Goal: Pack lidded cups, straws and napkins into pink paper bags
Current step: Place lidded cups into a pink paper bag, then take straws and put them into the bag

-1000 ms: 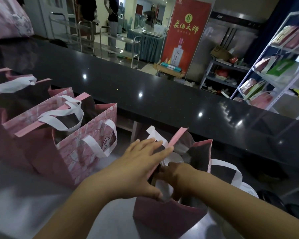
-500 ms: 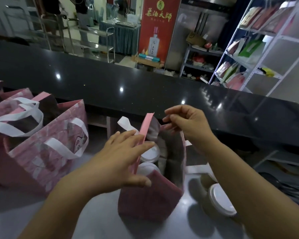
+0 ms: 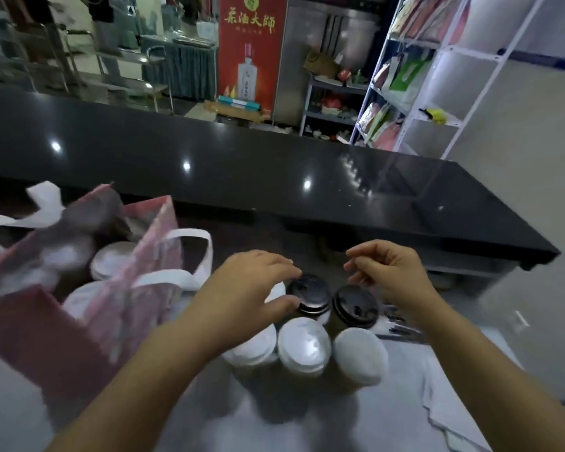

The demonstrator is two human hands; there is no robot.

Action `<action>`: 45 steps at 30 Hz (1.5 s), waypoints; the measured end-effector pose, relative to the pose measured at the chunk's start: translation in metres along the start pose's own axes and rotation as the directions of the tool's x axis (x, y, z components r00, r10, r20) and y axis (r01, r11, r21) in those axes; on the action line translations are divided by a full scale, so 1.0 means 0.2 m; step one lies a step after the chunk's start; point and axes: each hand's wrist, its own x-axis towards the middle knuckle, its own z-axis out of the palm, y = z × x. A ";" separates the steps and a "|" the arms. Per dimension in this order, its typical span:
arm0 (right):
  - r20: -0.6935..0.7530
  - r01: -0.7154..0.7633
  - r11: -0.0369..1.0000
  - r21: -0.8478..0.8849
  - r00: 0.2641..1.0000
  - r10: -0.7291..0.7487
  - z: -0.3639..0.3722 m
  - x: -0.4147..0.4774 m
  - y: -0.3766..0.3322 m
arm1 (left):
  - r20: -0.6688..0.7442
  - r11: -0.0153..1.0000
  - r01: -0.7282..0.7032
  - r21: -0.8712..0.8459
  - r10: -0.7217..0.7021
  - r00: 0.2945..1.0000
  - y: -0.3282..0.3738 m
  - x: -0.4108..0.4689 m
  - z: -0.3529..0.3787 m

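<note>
A pink paper bag with white handles stands open at the left, with two white-lidded cups inside it. To its right on the counter is a cluster of cups: three with white lids in front and two with black lids behind. My left hand reaches over the cluster, its thumb and fingertips at the left rim of the left black-lidded cup. My right hand hovers just behind the right black-lidded cup, fingers loosely curled and holding nothing.
Thin dark straws lie right of the cups, and white paper sheets lie at the lower right. A raised black counter runs across behind the work surface. White shelving stands at the far right.
My view has swung right, from the bag to the cup cluster. My left hand let go of the bag's rim and moved to the black-lidded cup. My right hand came down over the cups.
</note>
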 end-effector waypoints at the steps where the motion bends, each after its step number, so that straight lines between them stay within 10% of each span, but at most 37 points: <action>1: -0.039 -0.041 0.999 -0.021 0.998 0.040 -0.13 0.00 0.10 | 0.010 0.999 0.010 -0.035 -0.010 1.000 0.07 0.05 0.09; 8: -0.148 -0.292 0.761 -0.579 0.956 0.255 -0.67 -0.01 0.75 | 0.117 0.996 0.086 -0.021 -0.083 0.990 0.36 0.30 0.49; 11: -0.062 -0.215 0.550 -0.807 0.957 0.282 -0.70 -0.05 0.92 | 0.137 0.995 0.096 0.000 -0.095 0.986 0.41 0.37 0.56; 18: 0.106 0.015 0.457 -0.889 0.979 0.175 -0.70 0.02 1.06 | 0.171 0.991 0.131 0.009 -0.131 0.977 0.43 0.48 0.64; 33: 0.185 0.049 0.622 -0.781 0.970 0.155 -0.86 0.19 0.98 | 0.083 0.985 0.172 -0.011 -0.171 0.982 0.46 0.67 0.72; 40: 0.089 -0.074 0.960 -0.270 0.991 0.101 -0.73 0.23 0.57 | 0.024 0.855 0.364 -0.369 -0.383 0.924 0.51 0.71 0.75; 45: 0.201 -0.065 0.998 0.015 0.978 0.061 -0.55 0.19 0.30 | -0.102 0.672 0.280 -0.685 -0.469 0.877 0.55 0.68 0.65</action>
